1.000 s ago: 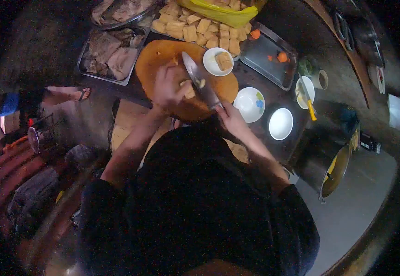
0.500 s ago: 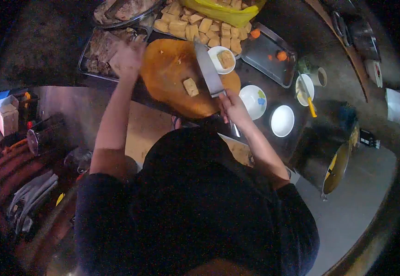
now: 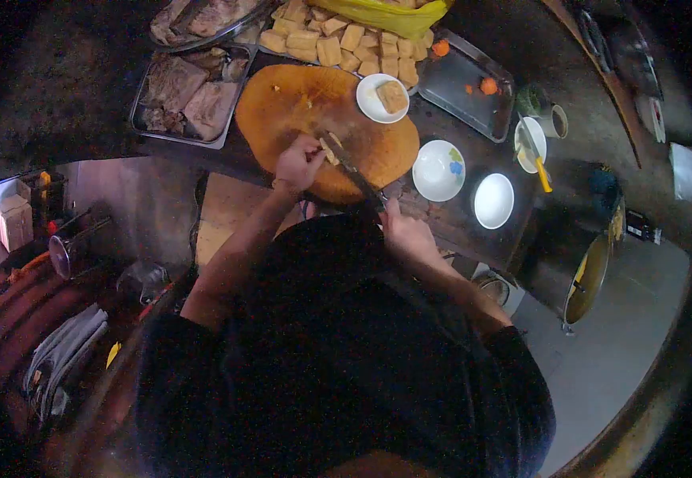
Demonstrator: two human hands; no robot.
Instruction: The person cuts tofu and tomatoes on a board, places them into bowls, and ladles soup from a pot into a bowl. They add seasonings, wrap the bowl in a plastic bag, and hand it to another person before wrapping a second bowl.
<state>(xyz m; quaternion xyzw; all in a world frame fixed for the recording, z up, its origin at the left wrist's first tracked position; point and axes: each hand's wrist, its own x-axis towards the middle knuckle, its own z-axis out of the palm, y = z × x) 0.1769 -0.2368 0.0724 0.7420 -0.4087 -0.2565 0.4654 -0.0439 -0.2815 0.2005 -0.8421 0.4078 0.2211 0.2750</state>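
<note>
On the round wooden chopping board [image 3: 270, 107] lies a piece of fried tofu [image 3: 330, 151]. My left hand [image 3: 298, 163] has its fingers closed on the tofu's left side. The cleaver [image 3: 354, 169] is in my right hand [image 3: 406, 231], wrapped round the handle at the board's near edge. Its blade stands edge down at the tofu, close to my left fingertips; whether it has cut through cannot be seen. On the board's far right rests a small white bowl [image 3: 368, 106] with another tofu piece [image 3: 392, 96] in it.
A tray of cooked meat [image 3: 179, 92] stands left of the board. Behind it are many tofu pieces [image 3: 351, 36] under a yellow bag [image 3: 394, 17]. To the right are a metal tray [image 3: 457, 88], white bowls [image 3: 439, 171] and a yellow-handled knife [image 3: 543, 179] on a bowl.
My left hand has come from above the meat tray to the tofu on the board. My right hand has turned the cleaver and brought its blade left, away from the small bowl, onto the tofu.
</note>
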